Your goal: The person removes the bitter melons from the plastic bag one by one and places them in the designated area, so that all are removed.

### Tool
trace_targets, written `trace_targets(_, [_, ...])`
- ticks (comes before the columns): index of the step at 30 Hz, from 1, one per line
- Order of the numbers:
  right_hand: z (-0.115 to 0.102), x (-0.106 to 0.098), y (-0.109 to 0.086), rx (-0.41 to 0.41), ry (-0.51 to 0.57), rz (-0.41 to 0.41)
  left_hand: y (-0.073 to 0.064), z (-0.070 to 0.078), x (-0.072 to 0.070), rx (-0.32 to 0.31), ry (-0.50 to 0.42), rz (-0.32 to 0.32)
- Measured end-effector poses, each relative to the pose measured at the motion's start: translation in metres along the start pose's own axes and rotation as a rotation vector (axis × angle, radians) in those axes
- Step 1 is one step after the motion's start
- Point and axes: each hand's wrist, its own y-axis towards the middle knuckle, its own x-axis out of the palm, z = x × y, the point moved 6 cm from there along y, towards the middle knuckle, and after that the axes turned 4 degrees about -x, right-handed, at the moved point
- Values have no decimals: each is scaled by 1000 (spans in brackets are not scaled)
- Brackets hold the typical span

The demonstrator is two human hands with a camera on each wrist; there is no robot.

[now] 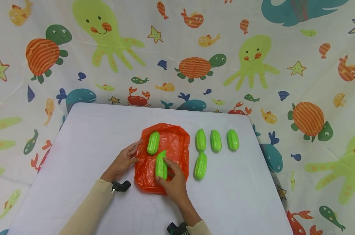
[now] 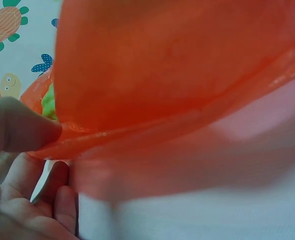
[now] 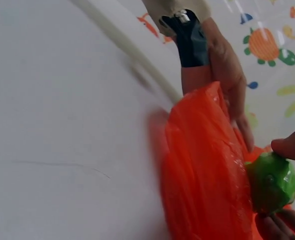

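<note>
An orange-red plastic bag lies spread on the table, its edges raised all round. My left hand pinches the bag's left edge; the left wrist view has the thumb above the film and fingers below. Between the thumb and fingers of my right hand is a glossy, ridged green toy vegetable, held over the bag's lower middle. Its rounded end faces the right wrist camera. A second green toy vegetable rests in the bag's upper left.
Several more green toy vegetables stand to the bag's right: three in a back row, the rightmost one apart, and one nearer the front. The white-covered table ends at a curtain printed with sea animals.
</note>
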Motion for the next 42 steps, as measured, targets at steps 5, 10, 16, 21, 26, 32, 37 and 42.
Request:
trace_targets(5, [-1, -13, 3, -13, -3, 35, 0, 0, 0, 2, -4, -6])
trace_targets(10, [0, -27, 5, -17, -6, 72, 0, -1, 1, -3, 0, -6])
trace_targets(16, [3, -47, 7, -8, -6, 126, -1, 0, 1, 4, -3, -8])
trace_targets(21, [5, -67, 6, -15, -27, 182, -1, 1, 2, 6, 11, -4])
trace_targets(26, [10, -88, 4, 1, -48, 233, 0, 3, 3, 11, 8, -3])
trace_targets(32, [16, -111, 0, 16, -74, 285, 0, 3, 3, 5, 5, -10])
trace_targets(37, [21, -124, -4, 22, -77, 304, 0, 1, 1, -1, 4, -8])
trace_targets(42, [23, -131, -6, 35, -92, 329, 0, 0, 0, -5, 3, -5])
